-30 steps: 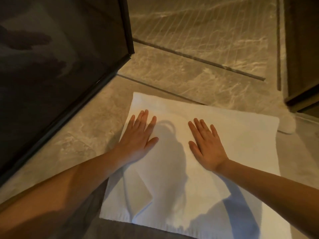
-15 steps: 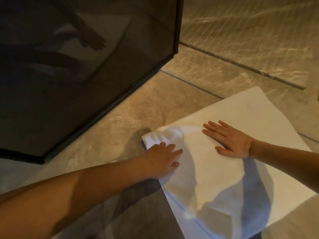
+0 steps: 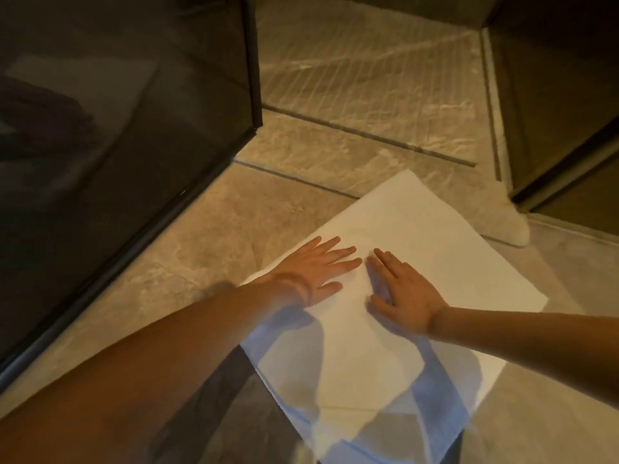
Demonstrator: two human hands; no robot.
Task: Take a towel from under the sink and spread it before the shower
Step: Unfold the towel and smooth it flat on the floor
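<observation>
A white towel (image 3: 442, 256) lies spread flat on the stone floor, just in front of the shower's threshold strip (image 3: 368, 135). Its near end shows fold creases and shadows of my arms. My left hand (image 3: 311, 269) rests palm down on the towel near its left edge, fingers apart and stretched out. My right hand (image 3: 402, 293) lies palm down beside it, fingertips almost touching the left hand's fingers. Neither hand grips anything.
The dark glass shower door (image 3: 117, 145) stands open at the left, its black frame edge (image 3: 253, 61) close to the towel's far left. The ribbed shower floor (image 3: 368, 72) lies beyond. A dark wall panel (image 3: 562, 95) rises at right, with a pale slipper-like object (image 3: 505, 219) by it.
My left hand moved from the towel's left corner up onto the towel and flattened out next to my right hand. The bunched corner now lies flat. The view swung slightly left.
</observation>
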